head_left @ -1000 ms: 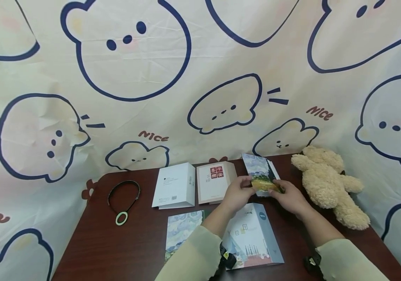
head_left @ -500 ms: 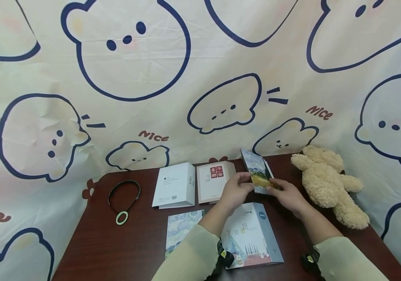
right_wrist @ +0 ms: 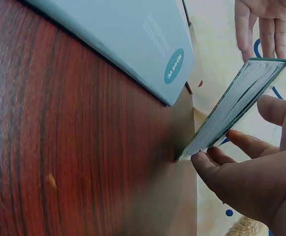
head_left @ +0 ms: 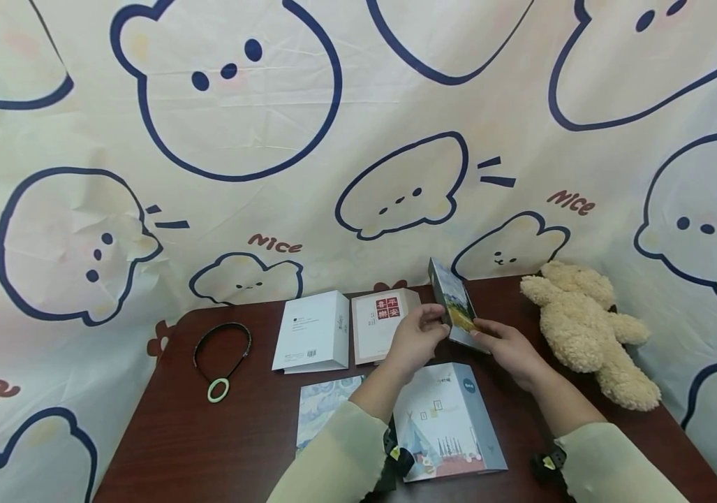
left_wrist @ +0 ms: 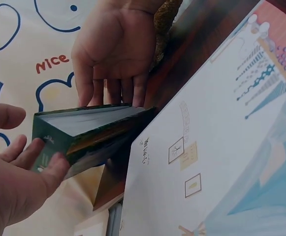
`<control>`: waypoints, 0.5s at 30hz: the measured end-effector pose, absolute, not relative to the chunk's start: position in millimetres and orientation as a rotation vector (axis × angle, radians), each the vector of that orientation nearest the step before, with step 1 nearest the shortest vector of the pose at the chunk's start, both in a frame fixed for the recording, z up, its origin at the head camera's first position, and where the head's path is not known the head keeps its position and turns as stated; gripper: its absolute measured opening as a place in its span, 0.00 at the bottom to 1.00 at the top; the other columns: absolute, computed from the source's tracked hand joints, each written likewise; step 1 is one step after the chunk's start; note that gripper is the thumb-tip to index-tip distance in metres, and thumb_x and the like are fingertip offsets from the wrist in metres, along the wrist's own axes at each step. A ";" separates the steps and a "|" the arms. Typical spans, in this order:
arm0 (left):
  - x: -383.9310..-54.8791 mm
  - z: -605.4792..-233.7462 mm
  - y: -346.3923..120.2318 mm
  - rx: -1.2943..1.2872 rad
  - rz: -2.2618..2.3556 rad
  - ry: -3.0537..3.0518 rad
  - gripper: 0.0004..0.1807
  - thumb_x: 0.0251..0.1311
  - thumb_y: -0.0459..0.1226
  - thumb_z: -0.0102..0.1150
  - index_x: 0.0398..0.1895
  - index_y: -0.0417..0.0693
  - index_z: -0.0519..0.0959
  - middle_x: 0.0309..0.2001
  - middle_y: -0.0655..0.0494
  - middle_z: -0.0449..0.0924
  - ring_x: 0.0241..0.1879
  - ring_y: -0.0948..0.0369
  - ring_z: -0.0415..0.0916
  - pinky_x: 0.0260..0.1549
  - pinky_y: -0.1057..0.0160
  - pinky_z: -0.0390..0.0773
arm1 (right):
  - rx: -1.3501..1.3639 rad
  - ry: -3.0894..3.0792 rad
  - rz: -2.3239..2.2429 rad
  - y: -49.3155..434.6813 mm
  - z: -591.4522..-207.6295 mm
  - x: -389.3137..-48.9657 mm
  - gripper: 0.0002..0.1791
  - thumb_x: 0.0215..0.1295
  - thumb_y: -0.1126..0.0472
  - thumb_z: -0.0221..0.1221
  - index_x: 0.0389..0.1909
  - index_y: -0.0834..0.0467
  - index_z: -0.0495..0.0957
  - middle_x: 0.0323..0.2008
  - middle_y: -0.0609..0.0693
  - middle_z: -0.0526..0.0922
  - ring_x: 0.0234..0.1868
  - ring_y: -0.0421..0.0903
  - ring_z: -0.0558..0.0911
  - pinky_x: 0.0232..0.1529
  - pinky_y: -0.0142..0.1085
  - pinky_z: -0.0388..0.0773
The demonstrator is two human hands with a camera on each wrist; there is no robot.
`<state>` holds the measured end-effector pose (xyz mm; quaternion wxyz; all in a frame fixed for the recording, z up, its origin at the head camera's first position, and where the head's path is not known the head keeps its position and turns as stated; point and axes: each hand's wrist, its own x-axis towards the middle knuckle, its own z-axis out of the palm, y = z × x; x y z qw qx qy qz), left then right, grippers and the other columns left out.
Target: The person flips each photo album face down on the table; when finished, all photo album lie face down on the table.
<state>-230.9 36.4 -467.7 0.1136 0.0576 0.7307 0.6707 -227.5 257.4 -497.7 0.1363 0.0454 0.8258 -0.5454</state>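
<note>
A small book (head_left: 456, 300) with a painted landscape cover stands tilted near the table's back edge, between both hands. My left hand (head_left: 417, 337) is at its dark green spine; in the left wrist view the fingertips (left_wrist: 58, 164) touch the spine, with the fingers spread and loosely bent. My right hand (head_left: 512, 351) holds the book by its opposite, page-edge side, with fingers and thumb at the covers. The right wrist view shows the book's white page edges (right_wrist: 231, 110) facing that hand. Part of the right fingers is hidden behind the book in the left wrist view.
A large pale blue book (head_left: 442, 426) stands in front of the hands. Two white books, one plain (head_left: 311, 332) and one with a red square (head_left: 380, 325), are left. A painted-cover book (head_left: 327, 405) is partly under the left sleeve. A teddy bear (head_left: 578, 321) lies right; a cord with a ring (head_left: 218, 390), left.
The landscape book has been turned from lying leaned back to a steeper tilt, so its cover looks narrower. The left hand has shifted slightly left and its fingers have loosened.
</note>
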 end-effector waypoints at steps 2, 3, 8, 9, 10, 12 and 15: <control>-231.1 -468.3 35.7 0.174 1.982 2.127 0.17 0.70 0.41 0.64 0.60 0.60 0.79 0.62 0.58 0.79 0.62 0.58 0.77 0.60 0.48 0.78 | 0.131 2.376 -1.595 256.7 -498.6 -227.7 0.39 0.77 0.43 0.57 0.79 0.60 0.60 0.76 0.66 0.61 0.72 0.62 0.65 0.71 0.62 0.62; -231.2 -468.8 35.3 0.175 1.989 2.121 0.17 0.70 0.41 0.64 0.60 0.61 0.79 0.64 0.57 0.78 0.62 0.57 0.77 0.61 0.48 0.78 | 0.131 2.368 -1.603 256.7 -499.6 -228.4 0.39 0.77 0.43 0.57 0.79 0.60 0.60 0.76 0.66 0.61 0.73 0.62 0.65 0.72 0.62 0.62; -231.6 -468.6 33.7 0.181 2.017 2.111 0.18 0.69 0.41 0.65 0.60 0.63 0.79 0.65 0.61 0.76 0.61 0.56 0.78 0.61 0.48 0.77 | 0.108 2.317 -1.666 256.7 -504.9 -231.1 0.39 0.77 0.43 0.57 0.79 0.60 0.61 0.77 0.64 0.62 0.75 0.61 0.64 0.73 0.60 0.61; -231.6 -468.3 33.5 0.184 2.024 2.109 0.18 0.69 0.41 0.65 0.60 0.63 0.79 0.65 0.61 0.76 0.61 0.56 0.78 0.61 0.49 0.77 | 0.107 2.304 -1.681 256.4 -505.5 -231.4 0.39 0.77 0.43 0.57 0.79 0.60 0.61 0.77 0.64 0.62 0.75 0.61 0.64 0.74 0.60 0.60; -231.5 -467.6 33.2 0.189 2.029 2.108 0.19 0.69 0.41 0.65 0.61 0.63 0.78 0.65 0.61 0.76 0.61 0.56 0.78 0.61 0.49 0.77 | 0.103 2.293 -1.696 256.1 -505.8 -231.7 0.39 0.77 0.43 0.57 0.79 0.60 0.61 0.77 0.64 0.62 0.75 0.61 0.64 0.74 0.59 0.61; -231.4 -466.9 33.1 0.200 2.037 2.106 0.19 0.69 0.41 0.64 0.61 0.63 0.78 0.66 0.61 0.76 0.62 0.56 0.78 0.61 0.50 0.77 | 0.102 2.270 -1.724 255.2 -507.1 -232.7 0.38 0.77 0.44 0.57 0.79 0.60 0.61 0.76 0.63 0.62 0.75 0.61 0.64 0.74 0.58 0.61; -230.8 -465.1 32.8 0.206 2.057 2.091 0.20 0.69 0.41 0.64 0.62 0.62 0.78 0.66 0.60 0.76 0.63 0.56 0.77 0.62 0.51 0.77 | 0.097 2.233 -1.765 253.4 -509.1 -234.4 0.38 0.77 0.44 0.57 0.78 0.61 0.61 0.76 0.63 0.62 0.75 0.61 0.64 0.74 0.58 0.61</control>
